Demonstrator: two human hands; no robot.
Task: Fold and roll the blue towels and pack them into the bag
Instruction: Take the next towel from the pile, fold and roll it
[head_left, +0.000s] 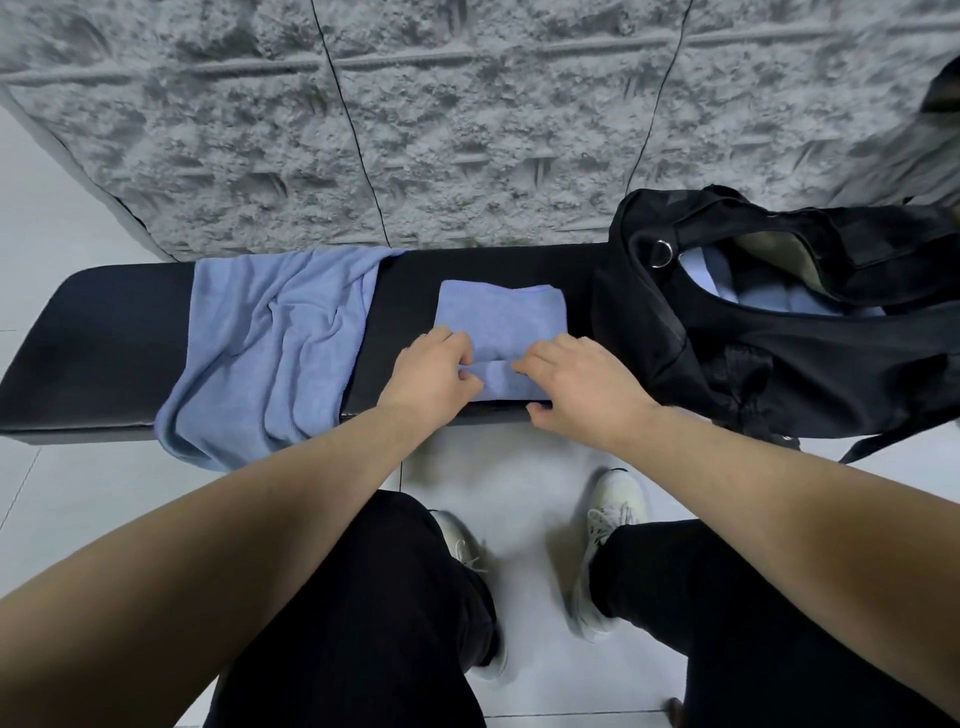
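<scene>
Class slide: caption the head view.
Both hands roll a folded blue towel beside the open black bag.

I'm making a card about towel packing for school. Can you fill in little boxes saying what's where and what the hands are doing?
surface: black padded bench against a grey rough wall
towel being worked: folded blue towel at the bench middle, near edge rolled up
left hand: pinches the roll's left end
right hand: grips the roll's right end
waiting towel: loose blue towel, crumpled, hanging over the bench front
bag: black bag open on the right, blue cloth showing inside
</scene>
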